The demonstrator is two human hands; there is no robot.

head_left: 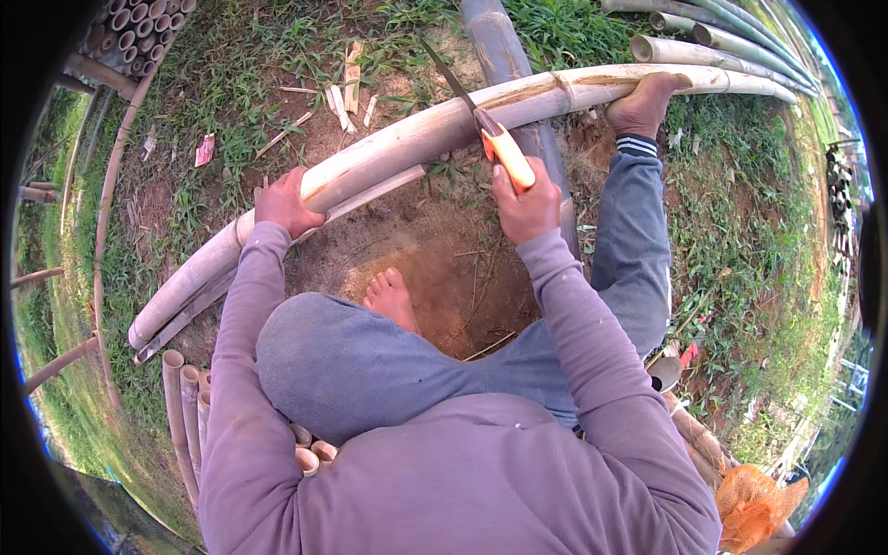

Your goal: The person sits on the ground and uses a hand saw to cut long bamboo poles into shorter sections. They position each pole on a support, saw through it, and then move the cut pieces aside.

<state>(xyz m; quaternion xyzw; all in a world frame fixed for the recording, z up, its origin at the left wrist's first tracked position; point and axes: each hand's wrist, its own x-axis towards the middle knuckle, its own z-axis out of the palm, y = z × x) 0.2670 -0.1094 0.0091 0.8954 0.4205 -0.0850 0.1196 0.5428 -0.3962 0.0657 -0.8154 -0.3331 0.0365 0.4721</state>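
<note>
A thick, pale bamboo pole (398, 146) runs across in front of me, resting over a darker grey bamboo pole (495, 39). My left hand (289, 203) is wrapped round it left of the middle, fingers closed. In my right hand (529, 203) is a handsaw (505, 150), held by its orange and cream handle. Its narrow dark blade slants up and to the left across the pole, near the crossing; whether the teeth sit in a cut I cannot tell. My right foot (645, 106) presses on the pole farther right. Alongside its near side lies a long split bamboo strip (379, 192).
Bamboo offcuts (352, 79) lie on the grassy soil beyond the pole. More poles (680, 51) are stacked at the far right. Short cut tubes (176, 398) stand at my left, and a pile of tubes (139, 32) fills the far left corner. Orange netting (754, 504) lies at the lower right.
</note>
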